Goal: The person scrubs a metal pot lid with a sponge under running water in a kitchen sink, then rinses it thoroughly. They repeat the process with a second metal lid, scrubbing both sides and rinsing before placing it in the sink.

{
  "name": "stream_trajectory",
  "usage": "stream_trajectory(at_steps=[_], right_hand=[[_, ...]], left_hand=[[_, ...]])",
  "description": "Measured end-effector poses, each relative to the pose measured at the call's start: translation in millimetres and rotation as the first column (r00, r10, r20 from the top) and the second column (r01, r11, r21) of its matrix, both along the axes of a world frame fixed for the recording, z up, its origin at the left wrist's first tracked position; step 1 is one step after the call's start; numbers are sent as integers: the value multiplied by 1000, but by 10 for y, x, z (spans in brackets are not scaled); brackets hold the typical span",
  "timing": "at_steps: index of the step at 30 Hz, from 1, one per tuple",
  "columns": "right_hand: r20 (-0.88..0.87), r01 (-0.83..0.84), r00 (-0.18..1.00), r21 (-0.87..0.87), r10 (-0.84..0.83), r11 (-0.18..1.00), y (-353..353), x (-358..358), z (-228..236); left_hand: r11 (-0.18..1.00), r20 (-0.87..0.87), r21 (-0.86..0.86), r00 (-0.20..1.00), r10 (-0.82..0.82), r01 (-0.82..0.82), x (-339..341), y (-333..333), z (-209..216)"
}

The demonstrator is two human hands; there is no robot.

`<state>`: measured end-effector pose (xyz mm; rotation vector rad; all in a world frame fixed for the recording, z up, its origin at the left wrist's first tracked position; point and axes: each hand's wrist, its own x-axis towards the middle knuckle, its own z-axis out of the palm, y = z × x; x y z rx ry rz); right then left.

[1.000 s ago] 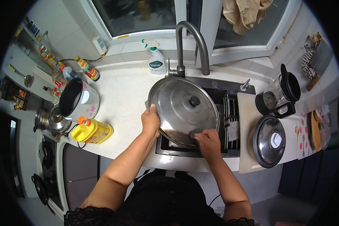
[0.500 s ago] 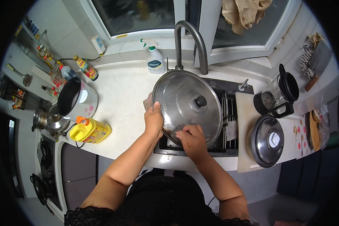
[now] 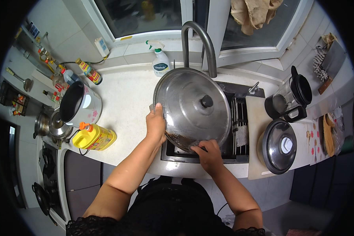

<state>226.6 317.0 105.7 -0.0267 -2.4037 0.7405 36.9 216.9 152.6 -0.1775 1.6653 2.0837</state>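
I hold a large round steel pan lid [image 3: 190,106] with a black knob, tilted over the sink [image 3: 240,153]. My left hand [image 3: 156,125] grips the lid's left rim. At the lid's lower edge my right hand [image 3: 209,154] presses down with fingers bent; whether it holds a scrubber is hidden. The lower rim of the lid looks dark and soiled. A curved grey tap [image 3: 200,43] rises behind the lid.
A yellow oil bottle [image 3: 94,137], a rice cooker [image 3: 79,103] and sauce bottles [image 3: 88,71] stand on the left counter. A spray bottle [image 3: 160,61] is by the window. Right of the sink lie a black glass lid [image 3: 279,146] on a board and a dark jug [image 3: 291,98]. A stove [image 3: 43,181] is lower left.
My right hand has slid back and forth along the lid's lower rim, from right to left and now back toward the middle. The lid has tilted and shifted slightly; my left hand keeps its grip.
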Motion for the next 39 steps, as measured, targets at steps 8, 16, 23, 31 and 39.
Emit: stream_trajectory(at_steps=[8, 16, 23, 31, 39], right_hand=[[-18, -16, 1000, -10, 16, 1000, 192, 36, 95], [64, -167, 985, 82, 162, 983, 179, 52, -8], [17, -180, 984, 96, 179, 979, 142, -26, 103], [39, -196, 981, 153, 192, 969, 166, 31, 71], [36, -220, 975, 142, 217, 965, 147, 11, 55]], left_hand=[[994, 47, -58, 995, -89, 92, 55, 14, 227], [990, 112, -61, 987, -116, 124, 76, 14, 112], [992, 152, -58, 983, -102, 112, 134, 57, 240], [986, 180, -90, 976, -125, 143, 140, 58, 131], [979, 187, -102, 970, -153, 174, 136, 84, 218]])
